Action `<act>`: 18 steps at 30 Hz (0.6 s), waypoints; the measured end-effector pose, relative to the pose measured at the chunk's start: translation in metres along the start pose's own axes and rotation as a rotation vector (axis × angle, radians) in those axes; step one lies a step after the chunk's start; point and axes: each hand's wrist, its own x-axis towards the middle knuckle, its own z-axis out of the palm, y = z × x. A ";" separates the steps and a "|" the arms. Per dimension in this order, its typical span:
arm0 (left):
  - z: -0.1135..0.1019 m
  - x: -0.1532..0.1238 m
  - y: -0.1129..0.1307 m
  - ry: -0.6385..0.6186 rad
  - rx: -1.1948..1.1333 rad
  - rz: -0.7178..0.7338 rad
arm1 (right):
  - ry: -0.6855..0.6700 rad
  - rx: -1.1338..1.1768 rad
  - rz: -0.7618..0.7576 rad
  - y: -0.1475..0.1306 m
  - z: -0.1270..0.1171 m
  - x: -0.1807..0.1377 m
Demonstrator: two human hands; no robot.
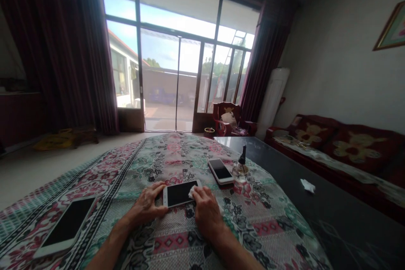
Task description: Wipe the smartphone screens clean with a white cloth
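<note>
Currently, the left hand [150, 202] angles inward, thumb and fingers clamped on one end of a phone [180, 194], white with a dark screen, near-left of the bottle [241, 171]. The right hand [207, 213] bends over its other end, fingers pinched on a tissue [191, 193]. The black-topped bottle seems to hold pale liquid [239, 176].

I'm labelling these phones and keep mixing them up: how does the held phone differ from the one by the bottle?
The left hand grips the held phone at one end while the right hand holds a white wad at its opposite end; no hand is on the other phone, by the bottle.
The held phone runs roughly crosswise; the other phone points more away from the camera.
Both have pale borders and dark screens.
</note>
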 end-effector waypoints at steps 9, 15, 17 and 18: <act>0.006 0.000 -0.008 0.027 -0.004 0.022 | -0.040 -0.059 -0.044 0.010 -0.006 0.021; 0.005 -0.001 -0.007 0.033 -0.027 0.008 | -0.037 -0.038 -0.061 0.017 -0.007 0.050; 0.005 -0.001 -0.007 0.031 -0.031 0.009 | -0.040 -0.026 -0.079 0.018 -0.007 0.050; 0.005 -0.001 -0.008 0.032 -0.033 0.014 | -0.041 -0.024 -0.088 0.019 -0.007 0.048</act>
